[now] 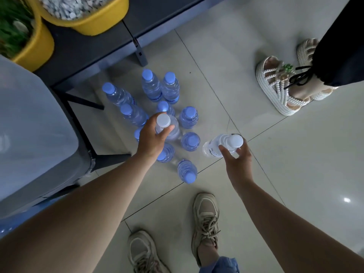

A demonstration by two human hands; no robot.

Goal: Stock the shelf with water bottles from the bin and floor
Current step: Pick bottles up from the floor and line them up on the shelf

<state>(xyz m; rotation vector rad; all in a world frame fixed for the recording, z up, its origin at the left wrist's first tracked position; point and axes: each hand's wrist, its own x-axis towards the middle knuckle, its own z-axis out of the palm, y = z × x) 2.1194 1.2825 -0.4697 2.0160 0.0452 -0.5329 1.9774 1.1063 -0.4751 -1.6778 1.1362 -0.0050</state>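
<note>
A translucent plastic bin is seen at the left edge beside a dark metal shelf; what the bin holds cannot be told through its cloudy side. On the shelf two yellow tubs are set: one is filled with white gravel, the other with green plant matter. No water bottles are seen on the visible part of the shelf.

On the tiled floor a cluster of blue-capped water bottles is stood upright at the foot of the shelf, so most of the stocking is judged not yet done.

Two white-capped bottles are being lifted. One white-capped bottle is gripped just below its cap by the left hand, thumb and fingers curled round the neck, above the cluster. A second white-capped bottle, tilted with its cap to the right, is pinched at the neck by the right hand, apart from the cluster.

For the step to be done well, both bottles should be raised straight up before being swung towards the shelf, so that the standing bottles are not toppled. The tilted bottle should be righted in the grip before it is set down. A firmer hold lower on the body would be safer than the neck alone.
</note>
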